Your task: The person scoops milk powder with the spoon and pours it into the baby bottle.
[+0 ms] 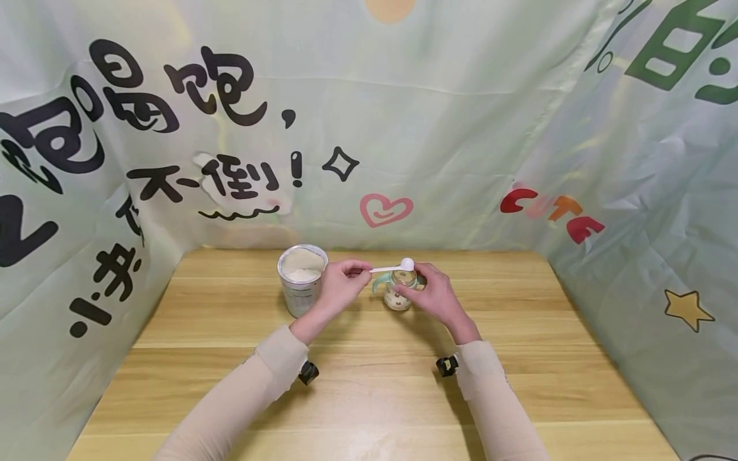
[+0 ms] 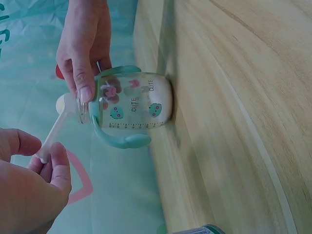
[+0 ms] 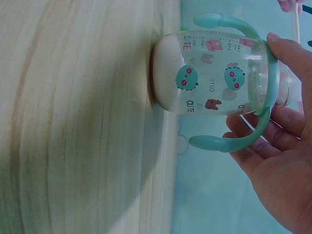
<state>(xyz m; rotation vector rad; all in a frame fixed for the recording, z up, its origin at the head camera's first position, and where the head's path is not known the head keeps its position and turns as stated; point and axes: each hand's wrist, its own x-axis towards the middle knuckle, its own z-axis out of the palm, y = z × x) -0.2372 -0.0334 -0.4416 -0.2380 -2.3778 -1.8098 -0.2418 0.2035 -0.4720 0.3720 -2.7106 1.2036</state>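
Observation:
My left hand (image 1: pixel 340 285) pinches the handle end of a white measuring scoop (image 1: pixel 407 264) between thumb and fingers. The scoop's bowl is right at the open mouth of a clear baby bottle (image 1: pixel 396 299). Around the bottle's neck, my right hand (image 1: pixel 436 296) holds it upright on the table. Green side handles (image 3: pixel 239 144) and printed cartoon figures show on the bottle (image 2: pixel 136 102). Pale powder (image 3: pixel 168 73) lies in its bottom. Left of the bottle, beside my left wrist, stands an open tin (image 1: pixel 300 298) of cream-coloured powder (image 1: pixel 302 261).
The wooden table (image 1: pixel 369 397) ends at a printed cloth backdrop (image 1: pixel 450 141), which also rises on the left and right. The tin and bottle stand toward the table's back edge. Small black devices (image 1: pixel 447 366) sit at both sleeve cuffs.

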